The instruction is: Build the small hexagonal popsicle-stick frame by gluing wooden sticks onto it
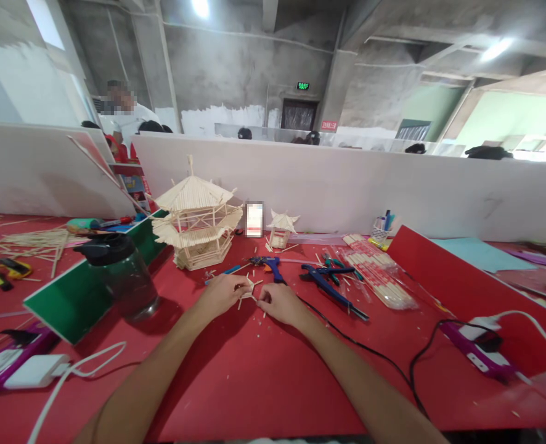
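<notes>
My left hand (pixel 222 292) and my right hand (pixel 280 303) meet over the red table (pixel 264 376), both pinching a small frame of thin wooden sticks (pixel 249 292). Loose stick bits lie on the table around the hands. Just behind them lies a blue glue gun (pixel 269 266) with a black cord running right. A large stick pavilion model (pixel 194 223) stands behind my left hand, and a small one (pixel 281 229) stands further back.
A dark water bottle (pixel 120 274) and a green board (pixel 76 295) stand at left. Blue pliers (pixel 331 285) and a bag of chopsticks (pixel 378 271) lie at right. Power strips (pixel 476 353) and cables flank me. White partitions (pixel 347 185) wall the desk; people sit beyond.
</notes>
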A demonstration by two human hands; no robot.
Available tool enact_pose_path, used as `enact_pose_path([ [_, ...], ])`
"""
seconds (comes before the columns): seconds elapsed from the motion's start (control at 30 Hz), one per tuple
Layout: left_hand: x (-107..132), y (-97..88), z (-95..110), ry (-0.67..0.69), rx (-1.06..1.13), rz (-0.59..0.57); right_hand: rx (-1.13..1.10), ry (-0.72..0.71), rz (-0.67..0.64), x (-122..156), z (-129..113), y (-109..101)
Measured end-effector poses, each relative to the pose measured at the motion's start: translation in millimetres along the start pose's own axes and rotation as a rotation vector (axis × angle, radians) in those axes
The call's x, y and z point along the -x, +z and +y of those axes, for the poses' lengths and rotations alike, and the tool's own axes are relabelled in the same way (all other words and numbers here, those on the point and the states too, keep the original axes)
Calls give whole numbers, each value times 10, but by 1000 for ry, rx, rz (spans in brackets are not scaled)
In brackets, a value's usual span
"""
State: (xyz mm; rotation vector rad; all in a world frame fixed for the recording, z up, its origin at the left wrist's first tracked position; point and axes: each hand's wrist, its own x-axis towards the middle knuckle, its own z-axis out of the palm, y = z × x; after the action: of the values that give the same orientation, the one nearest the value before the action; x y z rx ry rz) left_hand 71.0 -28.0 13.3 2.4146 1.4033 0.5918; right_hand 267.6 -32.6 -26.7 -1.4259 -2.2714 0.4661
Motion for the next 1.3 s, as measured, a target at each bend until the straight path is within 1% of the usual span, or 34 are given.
enact_pose_path([
  [0.1, -9, 22, -21, 16, -24, -14, -6, -6, -5, 2, 6, 2],
  [0.33, -37, 105, -130, 2, 4, -9, -31, -13, -7, 2, 14, 8],
  [0.43, -37, 108, -120, 3, 14, -22, -38, -18, -8, 4, 11, 8],
  [0.57, -26, 85, -79, 3, 11, -6, -32, -25, -6, 3, 19, 15],
  [0.67, -24, 80, -70, 53, 0, 0, -32, -29, -7, 0, 28, 19],
  [0.83, -41, 133, -105, 168, -79, -71, -51, -54, -6, -3, 40, 34],
  [0.9, -54, 163, -131, 183, -93, -83, -55, -61, -2, -6, 46, 43],
  [1.07, -73, 185, -163, 123, -131, -50, -77, -97, -3, -7, 49, 36],
  [1.2, -62, 151, -119, 43, -200, -24, -69, -151, -15, 0, 42, -1],
  [1.3, -59, 149, -99, 23, -214, -6, -61, -156, -24, 6, 41, -18],
])
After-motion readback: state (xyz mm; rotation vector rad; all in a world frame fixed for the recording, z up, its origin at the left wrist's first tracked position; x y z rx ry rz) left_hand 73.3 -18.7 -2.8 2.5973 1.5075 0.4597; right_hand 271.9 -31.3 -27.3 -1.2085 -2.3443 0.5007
